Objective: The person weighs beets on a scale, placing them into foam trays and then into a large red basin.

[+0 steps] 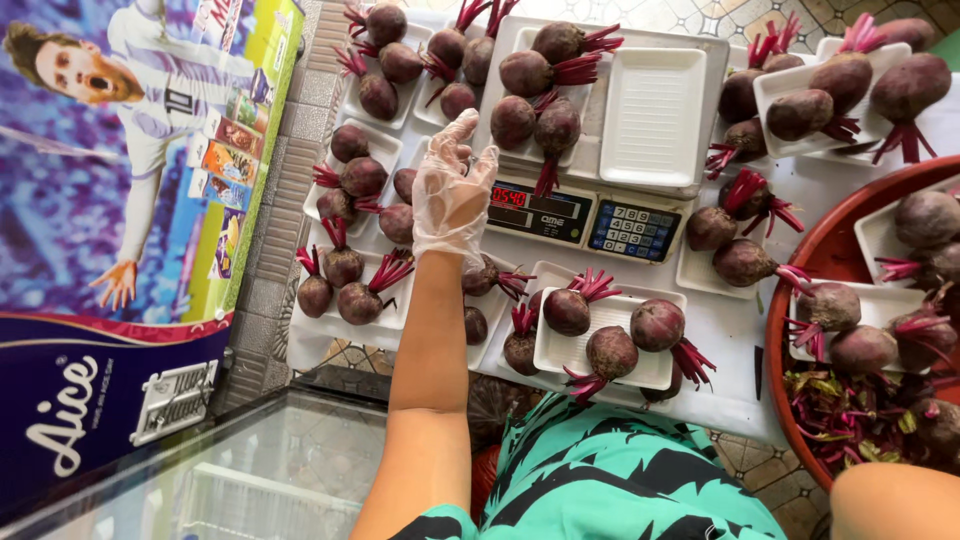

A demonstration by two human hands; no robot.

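Note:
My left hand [452, 190], in a thin clear glove, is stretched out above the white-covered table, fingers spread and holding nothing. It hovers just left of a digital scale [585, 215]. On the scale's pan lie a white foam tray with three beetroots [535, 95] and an empty white foam tray [653, 115] beside it. Below my hand, another foam tray [600, 335] holds three beetroots with red stems. Only my right forearm [890, 500] shows at the bottom right corner; the hand itself is out of view.
Several foam trays of beetroots [350, 270] cover the table to the left and far side. A large red basin [800, 260] on the right holds more trays and cut stems. A glass-topped freezer [150, 200] with a colourful printed lid stands at left.

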